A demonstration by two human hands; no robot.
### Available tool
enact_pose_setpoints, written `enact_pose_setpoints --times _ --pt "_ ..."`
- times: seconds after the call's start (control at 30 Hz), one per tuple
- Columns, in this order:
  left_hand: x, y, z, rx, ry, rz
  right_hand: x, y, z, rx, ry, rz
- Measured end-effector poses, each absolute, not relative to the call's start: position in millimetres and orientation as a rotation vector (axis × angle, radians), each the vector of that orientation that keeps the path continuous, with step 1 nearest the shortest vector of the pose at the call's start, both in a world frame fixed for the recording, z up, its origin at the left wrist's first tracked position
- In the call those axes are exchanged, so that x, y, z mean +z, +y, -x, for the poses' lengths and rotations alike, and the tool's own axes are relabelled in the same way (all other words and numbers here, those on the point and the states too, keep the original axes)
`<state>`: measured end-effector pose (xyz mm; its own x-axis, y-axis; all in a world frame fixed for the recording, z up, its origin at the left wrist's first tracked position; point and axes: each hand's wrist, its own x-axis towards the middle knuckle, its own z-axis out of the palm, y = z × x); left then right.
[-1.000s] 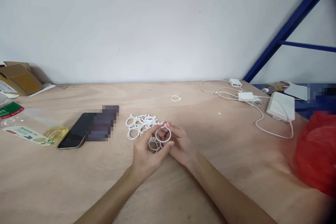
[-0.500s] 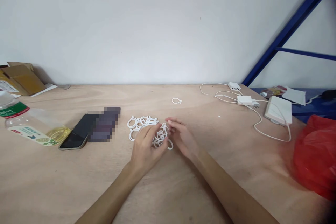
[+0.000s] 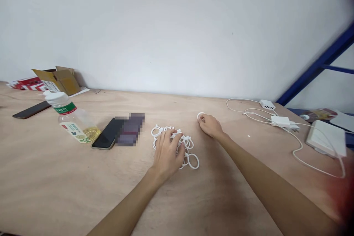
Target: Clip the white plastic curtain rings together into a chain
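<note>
White plastic rings with small eyelets (image 3: 194, 161) lie in a loose pile on the wooden table (image 3: 110, 184). My left hand (image 3: 168, 151) rests over this pile, palm down, fingers apart and slightly bent, hiding many of the rings. Farther back and to the right, my right hand (image 3: 209, 125) has its fingertips closed at a single white curtain ring (image 3: 200, 114). Only the far part of that ring shows; the fingers cover the rest.
To the left stand a bottle of yellow liquid (image 3: 73, 118), a phone (image 3: 106, 134), a pixelated dark item (image 3: 131, 129) and an opened cardboard box (image 3: 66, 81). White cables and a charger (image 3: 280, 121) lie at right, beside a white box (image 3: 326, 138). A wall rises behind.
My right hand has left the pile and reached back to the single ring. The left hand stays over the pile. The camera view has swung left, so things appear farther right.
</note>
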<state>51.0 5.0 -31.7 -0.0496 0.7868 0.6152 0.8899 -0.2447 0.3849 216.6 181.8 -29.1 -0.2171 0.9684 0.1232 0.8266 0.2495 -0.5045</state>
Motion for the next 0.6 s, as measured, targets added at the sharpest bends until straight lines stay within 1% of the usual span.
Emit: enact_pose_setpoints --times 0.27,0.33,0.4,0.5,0.53,0.6 --pt "-30 5 -52 -1.208 -1.858 2.063 -24 146 -217 0.482 -2.181 1.511" --pt "-29 5 -52 -1.235 -1.868 2.056 -24 136 -216 0.578 -2.085 1.438" --pt "-28 5 -52 -1.275 -1.883 2.053 -22 124 -213 0.855 -1.854 1.346" --pt "-27 6 -51 -1.345 -1.917 2.052 -16 101 -202 1.468 -1.369 1.176" --pt "-26 6 -50 -1.361 -1.928 2.055 -14 93 -197 1.623 -1.257 1.115" --pt "-26 7 -49 -1.375 -1.947 2.066 -11 77 -187 1.717 -1.195 1.047"
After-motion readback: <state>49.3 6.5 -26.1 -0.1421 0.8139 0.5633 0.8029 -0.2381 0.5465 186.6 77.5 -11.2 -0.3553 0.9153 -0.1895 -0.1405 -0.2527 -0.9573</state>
